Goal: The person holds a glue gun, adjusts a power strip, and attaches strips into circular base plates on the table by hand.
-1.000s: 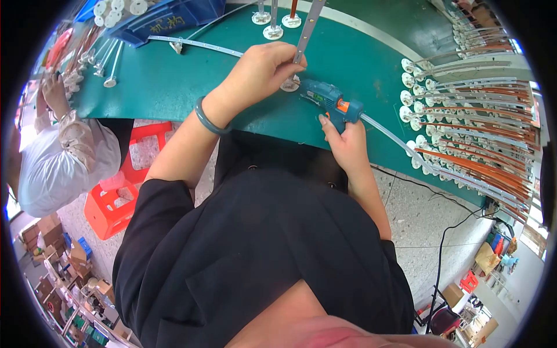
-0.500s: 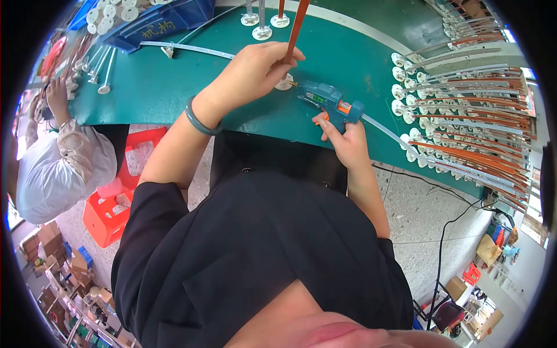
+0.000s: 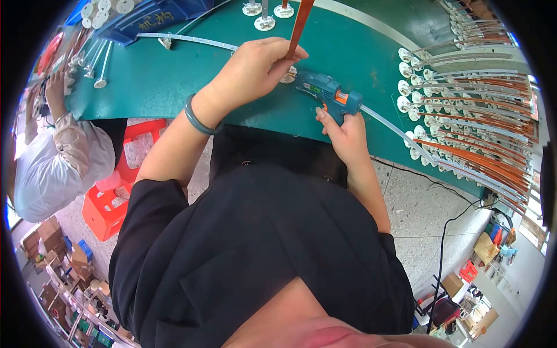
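Note:
An orange-brown strip (image 3: 300, 26) stands upright in the pinch of my left hand (image 3: 261, 66), above a round white base (image 3: 288, 75) on the green table (image 3: 156, 87). My right hand (image 3: 347, 134) is wrapped round the handle of a teal glue gun (image 3: 328, 91). The gun's nozzle points at the white base, close beside the strip's lower end. A long translucent glue stick (image 3: 386, 123) sticks out of the gun's back. My left fingers partly hide the base and the foot of the strip.
Many strips on round bases (image 3: 464, 116) lie in rows at the right. Several bases with upright strips (image 3: 265, 23) stand at the back. A blue bin (image 3: 156, 20) and a strip of LEDs (image 3: 191, 39) are at the upper left. A co-worker (image 3: 69, 156) is near red stools (image 3: 104, 211).
The strip in my left hand has turned, showing its orange-brown side instead of the side with LEDs. The glue gun stays by the base. The view has shifted slightly.

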Demonstrator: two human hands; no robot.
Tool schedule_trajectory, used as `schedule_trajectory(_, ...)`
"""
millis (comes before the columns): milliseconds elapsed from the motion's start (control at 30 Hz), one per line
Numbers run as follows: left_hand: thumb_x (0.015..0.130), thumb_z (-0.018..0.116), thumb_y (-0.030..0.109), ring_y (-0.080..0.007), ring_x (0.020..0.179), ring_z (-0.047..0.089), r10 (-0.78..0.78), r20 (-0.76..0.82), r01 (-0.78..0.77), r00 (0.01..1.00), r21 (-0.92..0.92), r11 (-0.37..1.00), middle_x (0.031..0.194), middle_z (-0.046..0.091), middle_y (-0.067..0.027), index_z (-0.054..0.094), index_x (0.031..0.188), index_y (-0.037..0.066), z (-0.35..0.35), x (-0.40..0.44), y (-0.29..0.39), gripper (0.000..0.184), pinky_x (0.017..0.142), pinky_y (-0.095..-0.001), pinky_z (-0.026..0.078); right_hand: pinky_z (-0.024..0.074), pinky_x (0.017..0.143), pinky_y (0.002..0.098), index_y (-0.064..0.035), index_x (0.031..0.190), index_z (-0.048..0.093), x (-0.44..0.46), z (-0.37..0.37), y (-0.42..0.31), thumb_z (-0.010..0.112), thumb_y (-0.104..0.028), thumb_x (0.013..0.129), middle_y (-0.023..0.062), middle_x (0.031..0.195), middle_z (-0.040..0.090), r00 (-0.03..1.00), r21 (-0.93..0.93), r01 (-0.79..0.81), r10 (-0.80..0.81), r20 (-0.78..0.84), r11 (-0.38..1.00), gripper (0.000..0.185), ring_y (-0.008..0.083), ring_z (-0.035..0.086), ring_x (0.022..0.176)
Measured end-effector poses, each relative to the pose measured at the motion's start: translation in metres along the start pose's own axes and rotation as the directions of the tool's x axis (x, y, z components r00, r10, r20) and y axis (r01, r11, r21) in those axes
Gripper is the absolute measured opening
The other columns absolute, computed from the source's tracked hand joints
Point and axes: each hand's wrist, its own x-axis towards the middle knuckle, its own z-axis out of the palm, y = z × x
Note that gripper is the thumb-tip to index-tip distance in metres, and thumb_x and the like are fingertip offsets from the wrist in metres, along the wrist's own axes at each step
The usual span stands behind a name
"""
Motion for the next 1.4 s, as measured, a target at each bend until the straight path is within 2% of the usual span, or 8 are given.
schedule_trajectory(533,0.088,0.063,-0.001,-0.0227,0.087,0.07,-0.012,0.028,0.012,1.0,-0.001,1.0,0.095,0.07,-0.0113,0.068,0.104,0.001,-0.001,0.001,-0.001,0.017,0.076,-0.0305,0.055,0.0449,0.055,0.0246,0.0015,0.097,0.061,-0.001,-0.005,-0.007,0.069,-0.017,0.089,0.0058,0.076,0.063,0.993,-0.007,-0.115,0.115,0.04,0.993,0.022,0.0096,0.058,0.062)
schedule_trajectory(633,0.088,0.062,-0.001,-0.0226,0.087,0.07,-0.015,0.025,0.016,1.0,-0.004,1.0,0.095,0.071,-0.0113,0.068,0.104,0.0,-0.001,0.001,-0.001,0.017,0.078,-0.0305,0.055,0.0481,0.068,0.0325,0.002,0.103,0.059,-0.003,-0.004,0.0,0.066,-0.017,0.089,0.008,0.081,0.062,0.998,-0.052,-0.057,0.058,0.023,0.997,0.025,0.0168,0.061,0.075)
schedule_trajectory(733,0.088,0.062,-0.001,-0.0222,0.088,0.07,-0.022,0.031,0.023,0.999,-0.023,0.999,0.096,0.071,-0.0113,0.068,0.105,0.0,-0.003,-0.001,-0.001,0.017,0.079,-0.0302,0.055,0.0495,0.072,0.0347,0.0031,0.105,0.059,-0.012,-0.003,-0.012,0.066,-0.016,0.09,0.0097,0.087,0.064,0.969,-0.297,0.24,-0.248,0.01,0.924,0.025,0.0202,0.063,0.08)
schedule_trajectory(833,0.088,0.063,-0.001,-0.0214,0.091,0.07,-0.027,0.035,0.029,0.999,-0.059,0.998,0.098,0.071,-0.0114,0.067,0.106,-0.001,-0.007,0.004,-0.006,0.019,0.08,-0.0298,0.055,0.0502,0.071,0.0329,0.0016,0.109,0.059,-0.018,-0.006,-0.004,0.064,-0.016,0.09,0.0097,0.092,0.066,0.971,-0.069,0.237,-0.235,0.034,0.969,0.026,0.0178,0.063,0.077)
schedule_trajectory(967,0.084,0.065,0.002,-0.0255,0.084,0.07,0.044,-0.105,-0.043,0.994,0.011,0.999,0.095,0.071,-0.0142,0.067,0.111,0.003,-0.009,0.032,-0.031,0.027,0.076,-0.0327,0.055,0.0463,0.066,0.0248,0.001,0.12,0.054,-0.015,-0.023,-0.005,0.061,-0.013,0.092,0.0113,0.104,0.068,0.997,0.377,-0.063,0.074,-0.015,0.924,0.032,0.01,0.059,0.071)
schedule_trajectory(1033,0.087,0.066,0.008,-0.0243,0.074,0.069,0.042,-0.197,-0.028,0.98,0.071,0.997,0.083,0.07,-0.0151,0.068,0.099,-0.002,-0.012,0.05,-0.018,0.016,0.068,-0.0319,0.053,0.0469,0.065,0.0268,0.0012,0.12,0.052,-0.01,-0.023,0.006,0.058,-0.01,0.093,0.0151,0.105,0.067,0.997,0.441,-0.023,0.051,-0.05,0.897,0.03,0.0123,0.059,0.071)
schedule_trajectory(1133,0.084,0.065,0.005,-0.0326,0.08,0.069,0.034,-0.188,-0.007,0.981,0.143,0.99,0.087,0.069,-0.021,0.067,0.101,-0.002,-0.004,0.069,-0.033,0.019,0.071,-0.0365,0.053,0.0479,0.067,0.028,0.002,0.119,0.052,-0.008,-0.024,0.006,0.057,-0.009,0.094,0.0172,0.105,0.067,0.997,0.448,-0.009,0.042,-0.063,0.894,0.028,0.0134,0.059,0.07)
schedule_trajectory(1400,0.084,0.063,0.001,-0.029,0.079,0.069,-0.081,-0.171,0.094,0.982,0.07,0.993,0.084,0.069,-0.0183,0.064,0.113,-0.002,-0.003,0.076,-0.034,0.029,0.07,-0.0337,0.053,0.0484,0.069,0.0277,0.0031,0.119,0.053,-0.01,-0.025,0.007,0.059,-0.009,0.093,0.016,0.105,0.067,0.999,0.392,0.005,0.016,-0.051,0.92,0.029,0.0131,0.059,0.071)
